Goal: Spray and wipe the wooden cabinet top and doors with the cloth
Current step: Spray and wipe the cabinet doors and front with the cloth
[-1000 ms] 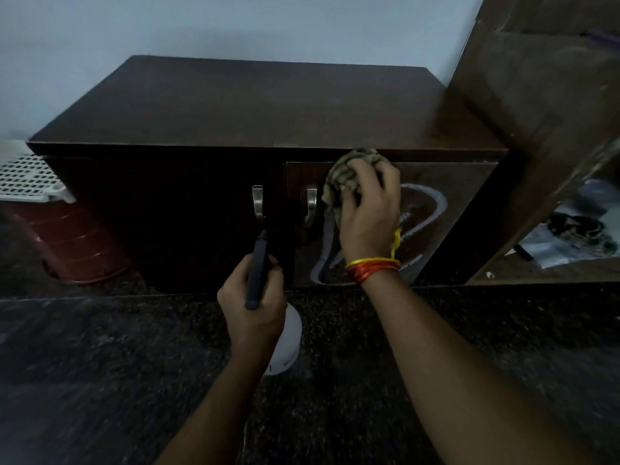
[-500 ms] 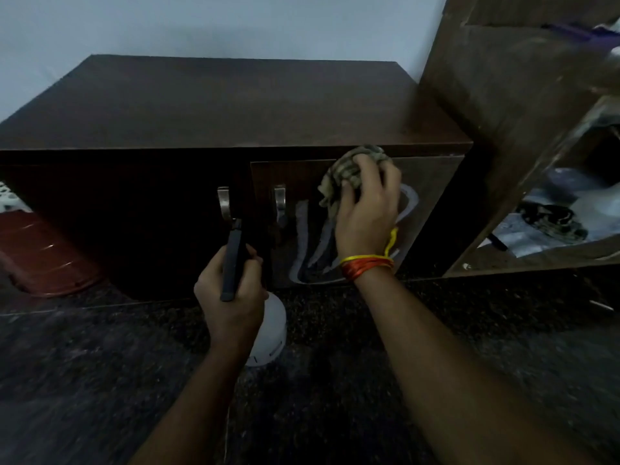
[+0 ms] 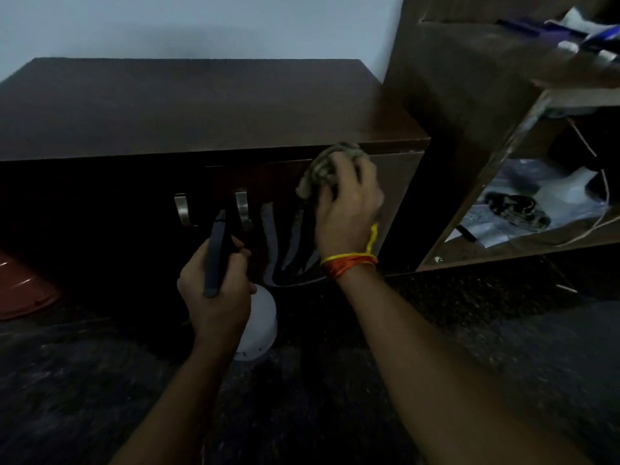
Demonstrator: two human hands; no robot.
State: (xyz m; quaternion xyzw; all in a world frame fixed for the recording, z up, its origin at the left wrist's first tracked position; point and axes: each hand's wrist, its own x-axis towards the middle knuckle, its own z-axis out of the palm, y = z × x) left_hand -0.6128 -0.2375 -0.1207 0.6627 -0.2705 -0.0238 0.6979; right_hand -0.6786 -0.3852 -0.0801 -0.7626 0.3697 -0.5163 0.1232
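A dark wooden cabinet [image 3: 201,105] with two doors and metal handles [image 3: 241,204] stands against the wall. My right hand [image 3: 347,209] grips a bunched olive cloth [image 3: 327,164] and presses it on the top of the right door [image 3: 397,182], where pale streaks [image 3: 270,236] of spray foam run down. My left hand [image 3: 218,290] holds a white spray bottle [image 3: 258,323] by its dark trigger head [image 3: 216,253], low in front of the doors' meeting edge.
A tall wooden shelf unit [image 3: 469,95] stands open on the right, with papers and wires [image 3: 523,203] inside. A reddish tub [image 3: 23,290] sits on the dark speckled floor [image 3: 335,414] at the left.
The view has shifted right. My right hand has rubbed the cloth along the upper right door, and the curved streak near the door's right side is gone. The left hand keeps the bottle.
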